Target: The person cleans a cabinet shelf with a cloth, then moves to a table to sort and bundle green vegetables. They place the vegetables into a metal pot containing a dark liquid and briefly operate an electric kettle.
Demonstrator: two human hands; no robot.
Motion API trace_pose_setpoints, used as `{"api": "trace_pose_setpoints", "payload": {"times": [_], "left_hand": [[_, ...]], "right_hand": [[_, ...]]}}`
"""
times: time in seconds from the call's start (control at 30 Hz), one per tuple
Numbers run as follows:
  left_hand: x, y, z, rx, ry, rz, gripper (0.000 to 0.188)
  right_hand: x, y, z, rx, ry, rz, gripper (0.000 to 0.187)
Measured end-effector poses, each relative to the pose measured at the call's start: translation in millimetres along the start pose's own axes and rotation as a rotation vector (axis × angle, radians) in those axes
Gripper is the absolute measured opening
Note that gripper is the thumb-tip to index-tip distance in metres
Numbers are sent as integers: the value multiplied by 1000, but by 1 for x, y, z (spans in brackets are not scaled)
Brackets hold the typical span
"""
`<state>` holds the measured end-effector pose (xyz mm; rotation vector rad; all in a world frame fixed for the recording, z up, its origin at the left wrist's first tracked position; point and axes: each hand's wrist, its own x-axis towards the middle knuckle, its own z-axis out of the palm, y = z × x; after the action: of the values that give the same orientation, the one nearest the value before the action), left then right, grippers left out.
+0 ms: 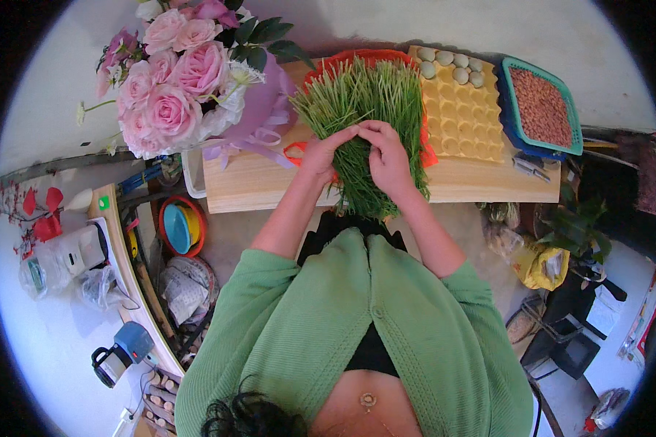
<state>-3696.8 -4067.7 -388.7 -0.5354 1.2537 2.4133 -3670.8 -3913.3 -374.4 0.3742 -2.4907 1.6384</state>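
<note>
Both hands meet over a thick bundle of green chives (pixel 368 109) lying on a pale wooden surface (pixel 255 182). The left hand (pixel 324 149) curls around the bundle's left side, fingers closed against the stalks. The right hand (pixel 388 156) lies over the middle of the bundle, its fingers bent and pressed onto the greens, its fingertips touching those of the left hand. The bundle runs lengthwise away from the person: its cut ends hang over the near edge of the surface below the hands, and its tips fan out beyond them.

Under the far part of the chives sits an orange-red basket (pixel 364 57), its rim showing beyond the fingertips. Just to the right of the right hand lies a yellow egg tray (pixel 463 116), with a few pale eggs (pixel 448 62) in its far cups. Further right stands a teal basket (pixel 572 120) filled with reddish-brown peanuts (pixel 539 105). To the far left of the left hand rests a bouquet of pink roses (pixel 171 87) wrapped in lilac paper with a ribbon. The forearms come out of green cardigan sleeves (pixel 270 291).
</note>
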Motion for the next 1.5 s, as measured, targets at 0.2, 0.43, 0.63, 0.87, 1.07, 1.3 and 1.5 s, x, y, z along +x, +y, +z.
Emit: {"api": "trace_pose_setpoints", "payload": {"times": [0.2,0.43,0.63,0.87,1.07,1.3,1.5], "left_hand": [[-7,1,-6,-102,-23,-55,42],[-8,3,-1,77,-76,22,43],[-4,0,2,257,-77,149,44],[-6,-7,12,292,41,280,36],[-10,0,12,162,10,158,22],[-43,28,35,165,-61,226,17],[-94,103,77,265,-263,309,12]], "right_hand": [[22,11,-4,178,135,131,49],[28,14,2,-155,-64,63,41],[14,9,5,-71,14,-57,44],[14,11,-10,7,-79,-22,56],[18,17,-11,153,-83,138,70],[16,46,-13,-312,-141,93,45],[6,65,-11,-107,-148,120,45]]}}
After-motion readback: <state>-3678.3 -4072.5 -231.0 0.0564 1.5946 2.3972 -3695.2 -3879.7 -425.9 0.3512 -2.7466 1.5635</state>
